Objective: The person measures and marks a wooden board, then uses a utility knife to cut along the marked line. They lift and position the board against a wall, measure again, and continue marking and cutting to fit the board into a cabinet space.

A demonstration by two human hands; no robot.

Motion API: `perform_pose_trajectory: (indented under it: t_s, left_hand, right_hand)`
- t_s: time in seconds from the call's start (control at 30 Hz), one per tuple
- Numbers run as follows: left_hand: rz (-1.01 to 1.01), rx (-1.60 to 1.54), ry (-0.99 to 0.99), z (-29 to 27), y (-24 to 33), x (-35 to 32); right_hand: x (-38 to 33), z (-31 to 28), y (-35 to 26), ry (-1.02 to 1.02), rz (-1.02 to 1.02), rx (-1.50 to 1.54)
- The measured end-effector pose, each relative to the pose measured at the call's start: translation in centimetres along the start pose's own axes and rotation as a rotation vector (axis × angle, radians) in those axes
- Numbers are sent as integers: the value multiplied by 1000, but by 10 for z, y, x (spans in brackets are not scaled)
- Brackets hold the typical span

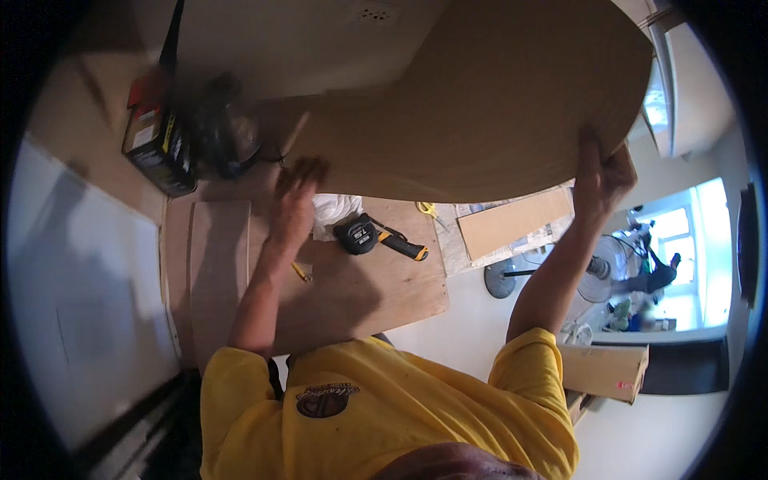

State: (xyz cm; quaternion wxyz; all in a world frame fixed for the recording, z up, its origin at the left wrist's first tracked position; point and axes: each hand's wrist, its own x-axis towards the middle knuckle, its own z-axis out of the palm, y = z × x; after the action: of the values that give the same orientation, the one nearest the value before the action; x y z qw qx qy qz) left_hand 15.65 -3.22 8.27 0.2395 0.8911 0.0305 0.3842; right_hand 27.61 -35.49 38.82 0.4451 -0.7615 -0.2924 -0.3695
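Observation:
A large, thin brown sheet (496, 120) bends upward across the far side of the workbench. My right hand (602, 176) is closed on its right edge, with the thumb on the near face. At the sheet's lower left edge, my left hand (298, 188) has its fingers bent over it, dark and somewhat blurred. A pale stick-like shape (294, 136) shows just beyond them. Beside my left hand lie a crumpled white cloth (336, 210), a black tape measure (356, 234) and a yellow-and-black utility knife (403, 246). A small yellow item (302, 272) rests closer to me.
The wooden bench top (344, 304) carries a narrow board (218, 264) at left. A dark box (160, 148) and a shadowed dark object (228, 132) stand at the far left. Yellow scissors (428, 210) and a tan panel (512, 222) lie right. Beyond are a fan (604, 268) and a cardboard box (606, 370).

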Motion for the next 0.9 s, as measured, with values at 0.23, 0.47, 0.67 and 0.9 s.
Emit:
perform_pose_trajectory:
  t_s: [0.23, 0.47, 0.67, 0.9]
  left_hand:
    - [-93, 174, -366, -40, 22, -56]
    - [-248, 115, -452, -13, 27, -63]
    - [-238, 33, -332, 28, 4, -42]
    - [-172, 61, -383, 93, -21, -14]
  right_hand:
    - [-17, -4, 67, -178, 291, -177]
    - [-17, 62, 93, 41, 172, -240]
    - [28, 91, 63, 283, -46, -246]
    - [43, 128, 46, 394, -179, -453]
